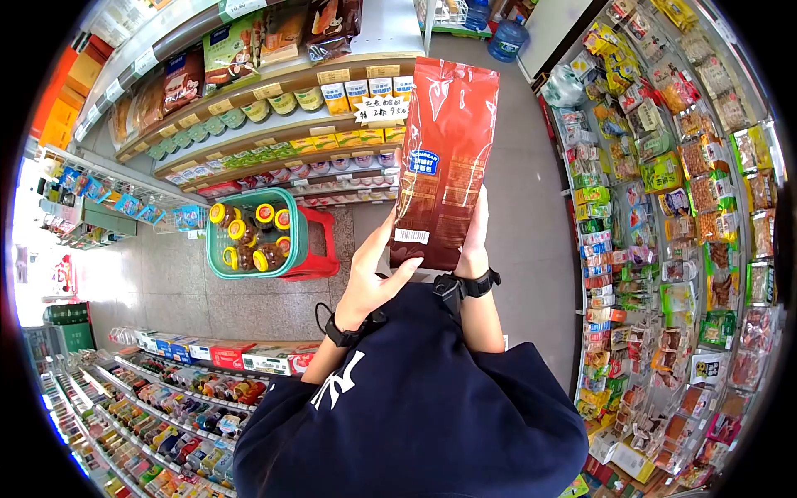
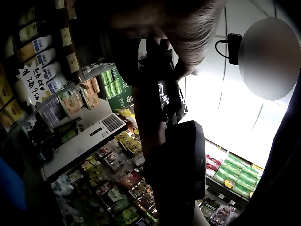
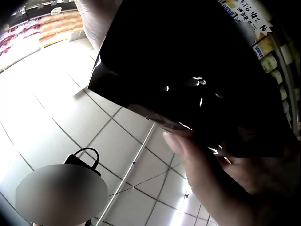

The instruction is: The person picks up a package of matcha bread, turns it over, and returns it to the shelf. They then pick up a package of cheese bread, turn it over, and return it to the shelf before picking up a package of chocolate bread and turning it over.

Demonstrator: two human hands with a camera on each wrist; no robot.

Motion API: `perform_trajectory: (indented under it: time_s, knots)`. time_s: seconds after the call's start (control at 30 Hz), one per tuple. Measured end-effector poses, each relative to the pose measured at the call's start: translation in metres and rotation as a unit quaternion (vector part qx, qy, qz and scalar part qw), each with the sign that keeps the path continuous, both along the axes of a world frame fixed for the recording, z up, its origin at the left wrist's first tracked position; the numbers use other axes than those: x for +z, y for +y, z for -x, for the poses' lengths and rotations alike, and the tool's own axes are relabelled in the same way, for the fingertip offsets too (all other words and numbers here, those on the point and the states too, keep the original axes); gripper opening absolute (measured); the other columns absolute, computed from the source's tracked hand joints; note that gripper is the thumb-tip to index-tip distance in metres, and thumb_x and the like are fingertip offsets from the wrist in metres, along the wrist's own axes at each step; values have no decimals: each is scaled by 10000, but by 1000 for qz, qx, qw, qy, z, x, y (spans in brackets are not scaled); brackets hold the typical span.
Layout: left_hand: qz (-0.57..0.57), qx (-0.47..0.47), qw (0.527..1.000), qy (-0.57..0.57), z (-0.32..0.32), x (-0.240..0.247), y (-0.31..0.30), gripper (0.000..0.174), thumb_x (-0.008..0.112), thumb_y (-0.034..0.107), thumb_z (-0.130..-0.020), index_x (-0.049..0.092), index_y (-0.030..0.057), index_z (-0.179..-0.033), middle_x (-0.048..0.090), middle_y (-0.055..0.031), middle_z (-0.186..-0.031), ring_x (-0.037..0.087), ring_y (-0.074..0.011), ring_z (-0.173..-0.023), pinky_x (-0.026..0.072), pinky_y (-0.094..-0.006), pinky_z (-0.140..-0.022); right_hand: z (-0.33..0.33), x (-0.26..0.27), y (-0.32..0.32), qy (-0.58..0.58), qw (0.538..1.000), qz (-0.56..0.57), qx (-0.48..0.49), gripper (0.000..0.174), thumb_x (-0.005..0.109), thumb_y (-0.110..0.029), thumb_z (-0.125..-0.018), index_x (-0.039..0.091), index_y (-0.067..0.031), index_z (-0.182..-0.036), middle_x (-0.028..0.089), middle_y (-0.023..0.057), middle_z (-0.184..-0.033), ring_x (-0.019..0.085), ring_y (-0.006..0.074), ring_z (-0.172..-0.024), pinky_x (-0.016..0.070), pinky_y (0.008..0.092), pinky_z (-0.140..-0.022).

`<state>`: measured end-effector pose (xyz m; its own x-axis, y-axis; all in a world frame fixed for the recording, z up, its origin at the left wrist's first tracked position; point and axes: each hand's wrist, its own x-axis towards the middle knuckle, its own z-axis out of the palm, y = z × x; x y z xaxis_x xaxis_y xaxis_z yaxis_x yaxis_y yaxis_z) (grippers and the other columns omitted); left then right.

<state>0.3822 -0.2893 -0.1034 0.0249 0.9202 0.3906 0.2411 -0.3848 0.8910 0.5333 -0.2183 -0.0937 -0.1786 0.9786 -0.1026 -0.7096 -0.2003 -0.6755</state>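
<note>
A tall red-brown bag (image 1: 444,166) with a blue label and a white barcode is held upright between both hands. Along its left edge the left hand (image 1: 375,270) grips it, thumb across the lower corner. The right hand (image 1: 475,241) holds the right edge, its fingers mostly behind the bag. The right wrist view shows the bag's dark side (image 3: 188,70), with the right hand (image 3: 207,179) at its lower edge. In the left wrist view the left hand (image 2: 188,33) is dark at the top.
A green basket (image 1: 257,232) with yellow-lidded jars stands on a red stool (image 1: 322,242) at the left. Shelves of packaged goods (image 1: 274,91) lie ahead, hanging snack bags (image 1: 664,241) line the right, and a rack of small items (image 1: 183,415) is at lower left.
</note>
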Motion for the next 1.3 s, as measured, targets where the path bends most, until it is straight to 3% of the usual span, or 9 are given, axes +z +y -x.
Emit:
perform_trajectory:
  time_s: [0.13,0.2,0.63,0.73,0.83,0.97,1.03,1.1,1.3]
  knots:
    - [-4,0,1000,5,0,-3,-3,704,677,75,-778,350,-54,-1389,589,-170,-1177,591,-200,-1040,451,-322,-917,-2,-11,0,19,999,-42,14,434,369,-356,-998,443,-65,-1312,545,58,-1252,538,169,-1115,448,351,-939]
    - [41,-10,999,-24,0,-2,-6,685,701,98,-775,387,-45,-1367,498,-207,-1330,512,-301,-1210,389,-376,-1007,-3,-15,-1,18,999,-46,12,435,366,-353,-999,439,-65,-1317,542,60,-1257,539,171,-1117,448,351,-942]
    - [6,9,1000,-5,6,-8,-16,700,722,87,-756,398,-25,-1367,525,-199,-1299,578,-316,-1067,438,-384,-928,10,-23,3,110,988,15,110,445,397,-370,-984,463,-61,-1298,554,63,-1238,537,166,-1113,448,341,-938]
    - [-8,28,999,28,9,-9,-14,706,689,99,-790,347,-26,-1395,459,-214,-1361,509,-339,-1178,383,-385,-996,20,-22,6,114,988,30,98,440,419,-370,-977,484,-57,-1278,570,57,-1215,545,157,-1094,449,329,-929]
    - [1,88,996,14,9,-7,-7,722,608,158,-860,226,8,-1454,198,-232,-1503,259,-358,-1373,228,-420,-1105,34,-15,9,84,995,32,53,436,451,-375,-964,505,-57,-1257,585,51,-1192,553,148,-1072,447,318,-923]
    - [45,24,999,15,18,2,-3,769,587,352,-871,226,9,-1456,119,-214,-1528,143,-326,-1416,147,-415,-1133,50,-4,10,8,999,35,19,519,506,-374,-940,399,-95,-1364,502,40,-1290,494,149,-1141,387,316,-985]
    - [60,15,998,-6,18,0,0,771,602,303,-863,212,10,-1459,101,-212,-1532,140,-321,-1417,156,-410,-1131,61,-1,13,-55,998,4,-18,514,508,-407,-935,431,-89,-1332,528,51,-1262,528,174,-1111,419,329,-958]
    - [70,24,997,10,21,-1,3,757,592,274,-871,201,9,-1462,97,-211,-1533,138,-310,-1419,162,-404,-1130,67,12,10,-92,996,5,-7,551,497,-403,-946,385,-91,-1387,439,44,-1363,437,169,-1215,327,330,-1040]
    - [190,-33,942,-276,44,-3,16,645,496,142,-916,185,-8,-1461,227,-146,-1496,245,-214,-1378,193,-337,-1118,72,15,37,-92,990,-101,24,573,433,-379,-977,309,-38,-1420,344,130,-1437,354,184,-1301,272,351,-1075]
